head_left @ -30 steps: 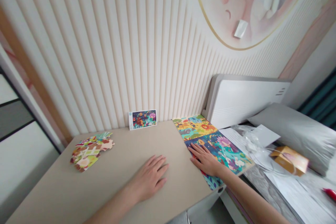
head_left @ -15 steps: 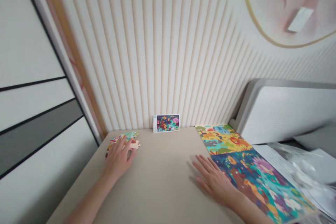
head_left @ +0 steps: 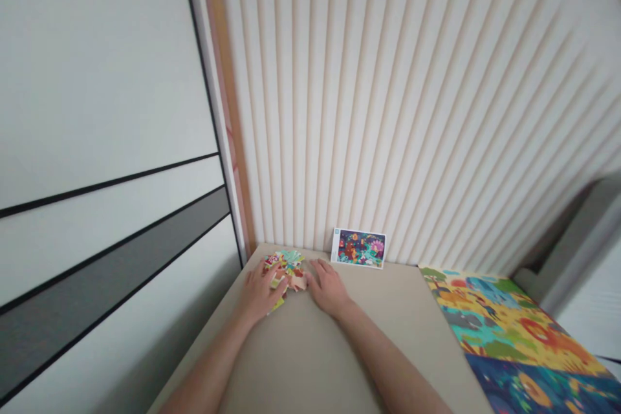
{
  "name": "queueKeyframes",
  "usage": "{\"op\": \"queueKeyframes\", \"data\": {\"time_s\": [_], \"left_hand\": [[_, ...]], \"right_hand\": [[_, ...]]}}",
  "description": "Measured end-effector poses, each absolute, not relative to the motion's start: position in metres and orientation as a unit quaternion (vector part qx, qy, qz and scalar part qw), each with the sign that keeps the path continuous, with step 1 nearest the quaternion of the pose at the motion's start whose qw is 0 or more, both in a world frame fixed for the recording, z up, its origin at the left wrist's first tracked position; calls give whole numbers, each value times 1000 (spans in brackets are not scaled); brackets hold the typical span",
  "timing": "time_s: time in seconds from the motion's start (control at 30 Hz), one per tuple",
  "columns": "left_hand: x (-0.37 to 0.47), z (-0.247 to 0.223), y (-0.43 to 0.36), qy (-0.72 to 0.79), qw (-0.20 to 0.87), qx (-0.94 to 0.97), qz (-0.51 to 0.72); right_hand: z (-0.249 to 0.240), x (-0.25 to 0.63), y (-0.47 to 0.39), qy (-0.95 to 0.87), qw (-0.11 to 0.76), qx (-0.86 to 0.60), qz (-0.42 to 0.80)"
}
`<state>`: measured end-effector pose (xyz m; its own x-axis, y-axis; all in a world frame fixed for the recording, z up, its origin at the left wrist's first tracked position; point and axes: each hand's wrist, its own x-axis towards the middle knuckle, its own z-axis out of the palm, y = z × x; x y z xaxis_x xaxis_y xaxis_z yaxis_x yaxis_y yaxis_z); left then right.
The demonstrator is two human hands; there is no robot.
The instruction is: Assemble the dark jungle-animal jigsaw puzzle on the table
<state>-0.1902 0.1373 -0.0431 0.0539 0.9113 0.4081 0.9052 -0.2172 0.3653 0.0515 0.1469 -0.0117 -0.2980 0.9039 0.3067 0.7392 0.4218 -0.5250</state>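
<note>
A small heap of colourful jigsaw puzzle pieces [head_left: 292, 265] lies at the far left corner of the beige tabletop [head_left: 295, 356]. My left hand [head_left: 262, 290] rests on the heap's left side, fingers spread over some pieces and hiding them. On the heap's right edge, my right hand [head_left: 328, 286] lies palm down with its fingers apart, close beside the pieces. Neither hand grips anything that I can see. One yellow-green piece [head_left: 276, 304] pokes out below my left hand.
A picture card [head_left: 359, 248] of a dark forest scene leans against the ribbed wall [head_left: 310, 110]. On the right lie an assembled yellow animal puzzle [head_left: 504, 317] and a dark blue one [head_left: 543, 388]. White cabinet panels [head_left: 111, 90] rise at the left.
My right hand has moved left from beside the dark blue puzzle to the heap of pieces. My left hand stays at the heap. The view has turned left.
</note>
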Motion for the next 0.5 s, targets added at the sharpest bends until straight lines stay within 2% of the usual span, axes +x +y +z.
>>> {"op": "queueKeyframes", "data": {"time_s": [0.2, 0.33, 0.5], "left_hand": [[-193, -48, 149, 637, 9, 685, 355], [-195, -53, 155, 642, 0, 692, 332], [-194, -53, 154, 611, 68, 702, 359]], "right_hand": [[-14, -12, 195, -780, 281, -533, 169], [-19, -19, 192, -816, 250, -501, 145], [-17, -10, 184, -814, 295, -479, 145]]}}
